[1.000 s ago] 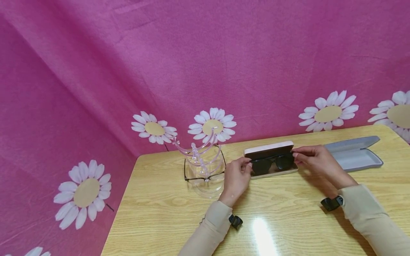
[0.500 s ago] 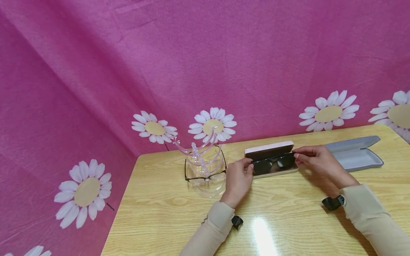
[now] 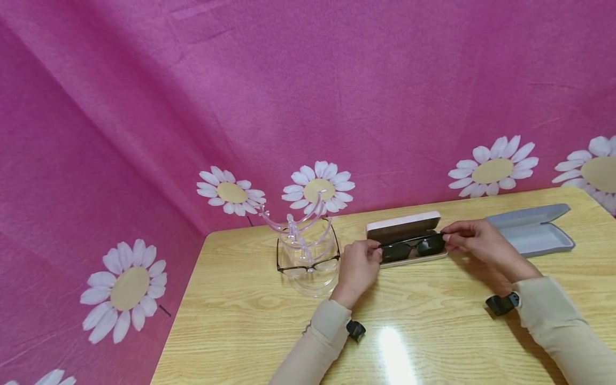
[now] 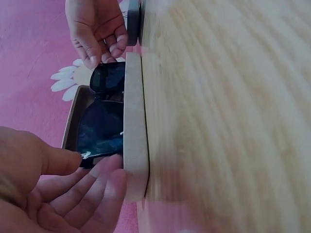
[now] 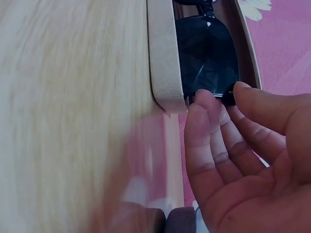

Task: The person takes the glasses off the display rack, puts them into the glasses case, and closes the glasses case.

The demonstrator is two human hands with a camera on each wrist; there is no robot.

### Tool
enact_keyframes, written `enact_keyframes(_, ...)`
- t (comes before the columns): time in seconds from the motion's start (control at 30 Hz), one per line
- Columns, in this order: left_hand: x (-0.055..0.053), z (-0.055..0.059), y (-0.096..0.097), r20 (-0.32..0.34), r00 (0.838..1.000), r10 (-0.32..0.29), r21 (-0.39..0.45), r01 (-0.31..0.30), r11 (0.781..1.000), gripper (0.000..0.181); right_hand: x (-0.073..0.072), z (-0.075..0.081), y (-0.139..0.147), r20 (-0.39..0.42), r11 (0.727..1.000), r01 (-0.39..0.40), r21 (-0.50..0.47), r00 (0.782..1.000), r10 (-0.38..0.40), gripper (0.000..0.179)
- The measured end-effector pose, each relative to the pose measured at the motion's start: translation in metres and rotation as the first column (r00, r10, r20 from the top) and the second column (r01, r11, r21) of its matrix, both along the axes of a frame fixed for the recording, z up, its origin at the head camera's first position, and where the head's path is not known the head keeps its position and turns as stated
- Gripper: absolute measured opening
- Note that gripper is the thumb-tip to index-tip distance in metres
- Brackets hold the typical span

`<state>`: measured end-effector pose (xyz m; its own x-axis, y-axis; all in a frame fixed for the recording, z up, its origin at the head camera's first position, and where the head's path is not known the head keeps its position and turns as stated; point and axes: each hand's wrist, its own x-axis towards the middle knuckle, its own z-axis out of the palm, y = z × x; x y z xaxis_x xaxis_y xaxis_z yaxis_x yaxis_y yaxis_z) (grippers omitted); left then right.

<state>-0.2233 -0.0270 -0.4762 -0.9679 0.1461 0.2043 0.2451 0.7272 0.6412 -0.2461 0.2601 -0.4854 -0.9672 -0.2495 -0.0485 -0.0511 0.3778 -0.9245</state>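
Observation:
A pair of black sunglasses sits in an open eyeglass case with a pale outside and dark lining. At the left end of the frame, my left hand pinches the sunglasses between thumb and fingers. The right end is pinched by my right hand. Dark lenses show above the case's pale wall in the left wrist view. In the right wrist view, the thumb and fingers of the right hand meet at the frame's upper corner. Whether the sunglasses touch the case bottom is hidden.
Left of the hands, a clear display stand holds black-rimmed eyeglasses. An open grey eyeglass case lies behind the right hand. The wooden table meets a pink daisy-print cloth at the back and left.
Both hands keep their pinch on the sunglasses. The sunglasses have shifted slightly right and toward the front, and their lenses have tilted, looking shorter now. The case stays put.

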Motion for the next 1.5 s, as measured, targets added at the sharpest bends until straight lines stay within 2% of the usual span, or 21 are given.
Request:
enact_keyframes(0.13, -0.001, -0.001, 0.003, 0.058, 0.998, -0.025, 0.032, 0.023, 0.999, 0.02, 0.001, 0.001, 0.004, 0.016, 1.0, -0.015, -0.023, 1.0, 0.015, 0.034)
enact_keyframes(0.33, -0.006, -0.002, 0.008, 0.08, 0.994, -0.068, 0.056, 0.063, 0.996, 0.022, 0.001, 0.002, 0.012, 0.018, 1.0, -0.013, 0.0, 1.0, 0.013, 0.033)
enact_keyframes(0.67, -0.012, -0.006, 0.008, 0.129, 0.989, -0.066, 0.131, 0.049, 0.99, 0.025, 0.003, 0.002, 0.005, 0.037, 0.999, 0.029, 0.032, 0.999, -0.03, 0.036)
enact_keyframes(0.77, -0.012, -0.005, 0.007, 0.125, 0.991, -0.054, 0.119, 0.039, 0.992, 0.026, 0.003, 0.003, 0.004, 0.016, 0.997, 0.038, 0.06, 0.999, -0.039, 0.035)
enact_keyframes(1.1, -0.007, -0.004, 0.005, 0.117, 0.992, -0.05, 0.101, 0.038, 0.994, 0.032, 0.0, 0.0, 0.001, 0.027, 0.992, 0.049, 0.112, 0.998, -0.052, 0.039)
enact_keyframes(1.37, -0.009, -0.008, 0.004, 0.183, 0.98, -0.077, 0.096, 0.06, 0.994, 0.039, 0.0, -0.001, 0.0, 0.033, 0.99, 0.051, 0.135, 0.998, -0.056, 0.039)
enact_keyframes(1.5, -0.011, -0.009, 0.003, 0.187, 0.979, -0.088, 0.088, 0.072, 0.993, 0.039, 0.001, 0.0, 0.0, 0.033, 0.991, 0.05, 0.126, 0.998, -0.054, 0.038)
